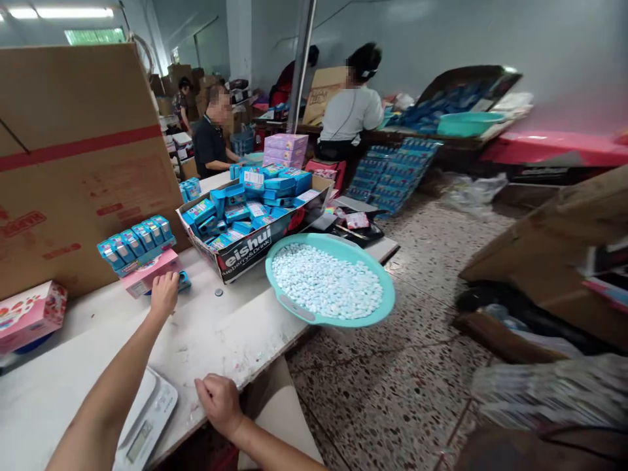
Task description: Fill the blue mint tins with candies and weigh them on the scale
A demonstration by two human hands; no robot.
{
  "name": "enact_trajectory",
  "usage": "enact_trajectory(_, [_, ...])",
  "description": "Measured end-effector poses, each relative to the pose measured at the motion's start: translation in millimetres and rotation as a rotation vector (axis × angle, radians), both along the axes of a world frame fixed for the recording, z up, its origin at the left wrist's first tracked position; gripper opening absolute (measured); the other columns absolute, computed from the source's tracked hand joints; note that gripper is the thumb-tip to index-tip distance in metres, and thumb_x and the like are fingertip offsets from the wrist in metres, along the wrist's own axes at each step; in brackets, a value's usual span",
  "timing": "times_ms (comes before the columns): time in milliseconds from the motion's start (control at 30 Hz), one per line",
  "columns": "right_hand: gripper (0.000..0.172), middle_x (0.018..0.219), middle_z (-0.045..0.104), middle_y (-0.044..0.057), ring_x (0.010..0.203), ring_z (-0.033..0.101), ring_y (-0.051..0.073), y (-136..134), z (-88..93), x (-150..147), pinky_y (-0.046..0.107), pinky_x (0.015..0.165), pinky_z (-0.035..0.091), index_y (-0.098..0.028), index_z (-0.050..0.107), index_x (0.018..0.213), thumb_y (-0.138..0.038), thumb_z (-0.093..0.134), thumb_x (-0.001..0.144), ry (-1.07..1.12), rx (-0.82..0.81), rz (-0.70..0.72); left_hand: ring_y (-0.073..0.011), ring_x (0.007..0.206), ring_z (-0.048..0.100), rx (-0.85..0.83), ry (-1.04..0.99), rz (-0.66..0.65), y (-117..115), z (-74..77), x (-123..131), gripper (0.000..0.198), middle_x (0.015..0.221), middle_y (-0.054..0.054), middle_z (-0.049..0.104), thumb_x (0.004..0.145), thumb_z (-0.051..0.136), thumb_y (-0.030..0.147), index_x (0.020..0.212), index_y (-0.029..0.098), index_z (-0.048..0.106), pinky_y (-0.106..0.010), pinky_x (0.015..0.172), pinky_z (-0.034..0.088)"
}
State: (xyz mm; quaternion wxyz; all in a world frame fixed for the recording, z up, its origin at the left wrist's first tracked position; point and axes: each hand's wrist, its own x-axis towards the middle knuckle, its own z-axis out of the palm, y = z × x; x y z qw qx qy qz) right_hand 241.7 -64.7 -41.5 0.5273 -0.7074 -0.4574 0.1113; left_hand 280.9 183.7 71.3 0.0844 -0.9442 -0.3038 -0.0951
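Observation:
My left hand (165, 292) reaches out over the white table, its fingers bent at the front of a pink box (150, 271) and beside a small blue box (184, 281). Whether the fingers grip anything is hidden. On the pink box stands a row of small blue boxes (135, 245). My right hand (219, 402) rests curled at the table's front edge, and what it holds, if anything, cannot be made out. Between my forearms lies a white digital scale (159, 409). A turquoise basin (387, 291) of pale blue and white pieces sits at the table's right edge.
A carton (245, 261) full of blue boxes stands behind the basin. A big cardboard box (73, 163) rises at the left, with a pink box (49, 307) before it. People (348, 111) sit further back. Cardboard and bundled stacks (549, 392) stand at the right.

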Motion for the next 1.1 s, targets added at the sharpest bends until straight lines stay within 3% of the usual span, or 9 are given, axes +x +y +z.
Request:
enact_trajectory(133, [0.044,0.050,0.034,-0.002,0.050,0.029,0.011,-7.4,5.2,1.7,0.029,0.052,0.019,-0.020,0.033,0.048,-0.033,0.038,0.090,0.060,-0.067,0.031,-0.0266,0.100,0.055,-0.068,-0.075,0.065,-20.2,17.6,-31.4,0.040,0.109,-0.012,0.059,0.078,0.050,0.022,0.117,0.016,0.045,-0.037,0.085,0.040])
enact_trajectory(300, [0.042,0.052,0.033,-0.003,0.052,0.028,0.011,-14.9,6.3,1.6,0.028,0.055,0.021,-0.021,0.030,0.050,-0.035,0.041,0.089,0.194,-0.054,0.071,-0.0227,0.098,0.056,-0.138,-0.445,0.153,-74.4,48.0,-125.0,0.043,0.109,-0.007,0.061,0.074,0.060,0.032,0.114,0.019,0.050,-0.034,0.087,0.042])
enact_trajectory(400, [0.042,0.052,0.031,-0.004,0.051,0.029,0.011,-19.2,5.1,1.0,0.028,0.055,0.022,-0.022,0.029,0.051,-0.037,0.040,0.089,0.217,-0.055,0.089,-0.0222,0.097,0.056,-0.122,-0.515,0.276,-112.2,51.3,-180.6,0.042,0.107,-0.007,0.062,0.075,0.062,0.036,0.113,0.020,0.053,-0.034,0.088,0.043])
enact_trajectory(533, [0.042,0.052,0.028,-0.005,0.051,0.029,0.010,-23.4,4.0,-0.5,0.028,0.055,0.022,-0.022,0.026,0.053,-0.037,0.038,0.090,0.200,-0.068,0.096,-0.0222,0.095,0.056,-0.157,-0.547,0.375,-139.2,29.5,-225.3,0.040,0.103,-0.007,0.063,0.076,0.062,0.038,0.110,0.020,0.056,-0.035,0.087,0.043])
enact_trajectory(733, [0.043,0.052,0.022,-0.006,0.051,0.024,0.009,-24.9,0.9,-3.2,0.026,0.052,0.020,-0.021,0.020,0.054,-0.039,0.039,0.089,0.174,-0.065,0.055,-0.0247,0.102,0.053,-0.238,-0.562,0.403,-134.3,-2.2,-239.8,0.041,0.109,-0.009,0.060,0.077,0.060,0.034,0.115,0.019,0.053,-0.038,0.091,0.042])
enact_trajectory(933, [0.044,0.053,0.019,-0.007,0.050,0.024,0.008,-25.7,-2.1,-4.0,0.025,0.051,0.020,-0.021,0.020,0.056,-0.041,0.039,0.089,0.155,-0.077,0.032,-0.0269,0.116,0.044,-0.180,-0.677,0.414,-141.3,-15.0,-256.2,0.079,0.125,-0.012,0.050,0.068,0.070,0.045,0.134,0.020,0.034,-0.042,0.100,0.036])
enact_trajectory(1100, [0.044,0.053,0.019,-0.007,0.050,0.023,0.008,-26.6,-0.9,-4.0,0.025,0.051,0.020,-0.021,0.020,0.056,-0.041,0.039,0.089,0.150,-0.094,0.039,-0.0236,0.114,0.046,-0.151,-0.832,0.533,-165.2,-44.9,-294.5,0.057,0.121,-0.012,0.053,0.081,0.057,0.041,0.130,0.019,0.038,-0.039,0.097,0.037])
